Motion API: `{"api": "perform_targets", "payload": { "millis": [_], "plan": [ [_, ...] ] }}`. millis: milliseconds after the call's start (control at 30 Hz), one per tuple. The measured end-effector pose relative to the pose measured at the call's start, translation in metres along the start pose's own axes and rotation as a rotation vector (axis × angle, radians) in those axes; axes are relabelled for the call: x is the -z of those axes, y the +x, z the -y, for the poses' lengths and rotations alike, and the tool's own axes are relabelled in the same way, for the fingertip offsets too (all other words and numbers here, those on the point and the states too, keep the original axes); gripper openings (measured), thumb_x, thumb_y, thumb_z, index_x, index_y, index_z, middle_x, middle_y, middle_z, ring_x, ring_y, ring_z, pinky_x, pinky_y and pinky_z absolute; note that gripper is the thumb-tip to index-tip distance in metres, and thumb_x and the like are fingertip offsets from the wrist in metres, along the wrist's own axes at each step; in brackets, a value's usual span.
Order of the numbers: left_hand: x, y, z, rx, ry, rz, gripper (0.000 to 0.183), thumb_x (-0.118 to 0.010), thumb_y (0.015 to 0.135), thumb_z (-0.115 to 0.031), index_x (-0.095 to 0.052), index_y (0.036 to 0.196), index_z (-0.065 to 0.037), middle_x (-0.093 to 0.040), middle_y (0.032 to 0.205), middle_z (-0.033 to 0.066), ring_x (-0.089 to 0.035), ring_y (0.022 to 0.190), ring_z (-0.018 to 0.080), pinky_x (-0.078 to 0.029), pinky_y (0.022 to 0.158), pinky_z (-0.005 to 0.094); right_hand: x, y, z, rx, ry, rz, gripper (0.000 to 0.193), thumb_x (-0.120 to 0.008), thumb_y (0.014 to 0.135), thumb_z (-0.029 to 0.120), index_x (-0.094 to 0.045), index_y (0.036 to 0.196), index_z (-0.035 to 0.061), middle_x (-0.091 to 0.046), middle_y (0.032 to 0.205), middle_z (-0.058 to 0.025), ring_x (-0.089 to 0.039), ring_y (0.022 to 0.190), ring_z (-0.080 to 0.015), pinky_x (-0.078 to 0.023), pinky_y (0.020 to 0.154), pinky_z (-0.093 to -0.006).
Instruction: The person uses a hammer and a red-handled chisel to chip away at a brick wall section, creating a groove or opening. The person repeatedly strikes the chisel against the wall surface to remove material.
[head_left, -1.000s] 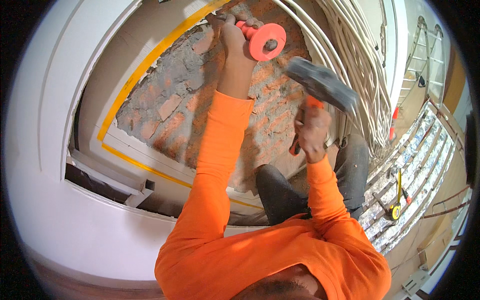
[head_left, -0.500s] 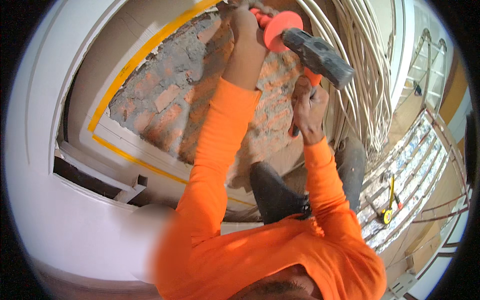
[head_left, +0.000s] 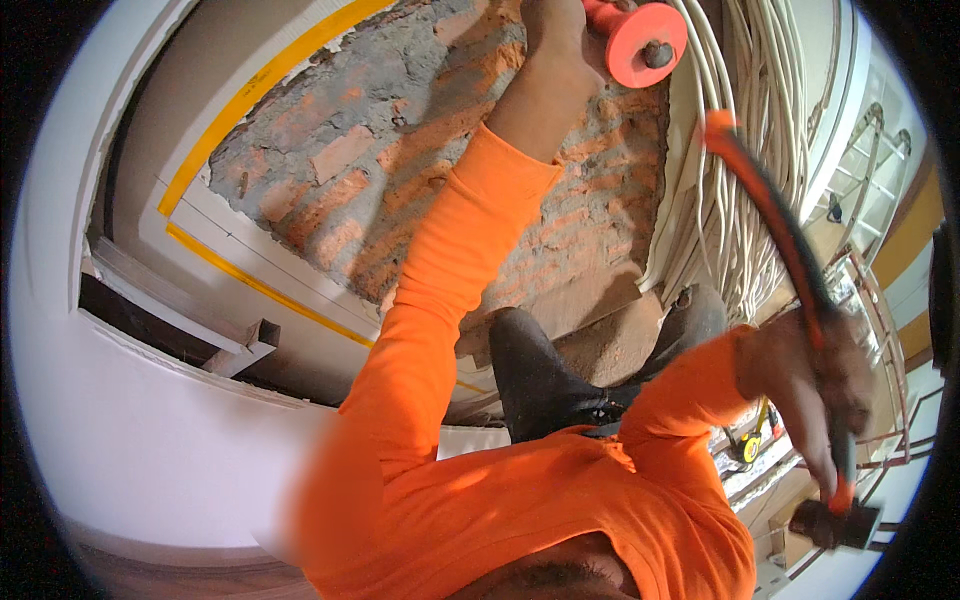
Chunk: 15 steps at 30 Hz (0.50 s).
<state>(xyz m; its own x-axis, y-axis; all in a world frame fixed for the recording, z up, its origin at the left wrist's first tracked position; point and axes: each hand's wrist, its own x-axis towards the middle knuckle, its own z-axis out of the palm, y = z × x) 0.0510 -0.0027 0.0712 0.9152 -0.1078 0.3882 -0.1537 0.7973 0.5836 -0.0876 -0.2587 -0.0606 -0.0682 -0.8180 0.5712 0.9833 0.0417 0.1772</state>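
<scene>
"Right hand (head_left: 822,375)?"

"My fingers are closed around the hammer (head_left: 780,216), head down at lower right."

"Left hand (head_left: 557,28)?"

"Gripping the red-guarded chisel (head_left: 632,50) (fingers partly cropped by the view's upper edge), near white cables (head_left: 760,130) and exposed brick (head_left: 340,155)."

Solid orange colours my shirt (head_left: 540,500), worn above dark grey trousers (head_left: 535,370). My hammer (head_left: 785,222) pairs a black handle, streaked with orange and tipped in bright orange, with a dark head. My chisel (head_left: 628,55) shows a plain coral-red guard and a dark end. The brick wall (head_left: 345,152) is mottled orange-red and grey, edged by yellow tape (head_left: 255,90). Cables (head_left: 765,120) stripe cream-white beside it; a white panel (head_left: 200,430) and yellow-and-black tape measure (head_left: 748,447) complete the palette.
</scene>
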Motion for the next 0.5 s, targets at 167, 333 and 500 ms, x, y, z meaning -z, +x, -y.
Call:
{"api": "perform_targets", "payload": {
  "millis": [167, 333, 500],
  "plan": [
    [0.005, 0.004, 0.0, -0.014, 0.027, -0.049, 0.038, -0.036, 0.101, -0.025, -0.029, 0.065, -0.012, -0.018, 0.056, 0.0017, -0.017, 0.047, 0.0134, -0.028, 0.045, 0.0327, -0.029, -0.129, -0.071, -1.003, -0.456, 0.617, 0.06, -0.036, 0.093, 0.06, -0.046, 0.067, 0.0065, -0.04, 0.055, -0.0011, -0.039, 0.053, -0.012, -0.032, 0.049, -0.029],
    [0.0, 0.001, -0.006, -0.038, 0.046, -0.033, 0.038, -0.036, 0.1, -0.027, -0.031, 0.066, -0.012, -0.023, 0.056, 0.002, -0.022, 0.048, 0.0144, -0.031, 0.046, 0.0329, -0.001, -0.126, -0.047, -0.961, -0.477, 0.219, 0.043, -0.045, 0.094, 0.047, -0.053, 0.089, 0.0051, -0.048, 0.063, -0.0038, -0.04, 0.044, -0.0128, -0.034, 0.039, -0.0276],
    [0.005, -0.002, -0.008, -0.062, 0.037, -0.041, 0.037, -0.036, 0.1, -0.029, -0.033, 0.067, -0.011, -0.027, 0.056, 0.0024, -0.026, 0.049, 0.0154, -0.033, 0.048, 0.033, -0.016, -0.034, -0.003, -0.5, 0.147, 0.038, 0.073, -0.021, 0.082, 0.079, -0.046, 0.071, 0.0117, -0.036, 0.047, -0.0004, -0.03, 0.035, -0.0129, -0.027, 0.035, -0.0288]
  ]
}}
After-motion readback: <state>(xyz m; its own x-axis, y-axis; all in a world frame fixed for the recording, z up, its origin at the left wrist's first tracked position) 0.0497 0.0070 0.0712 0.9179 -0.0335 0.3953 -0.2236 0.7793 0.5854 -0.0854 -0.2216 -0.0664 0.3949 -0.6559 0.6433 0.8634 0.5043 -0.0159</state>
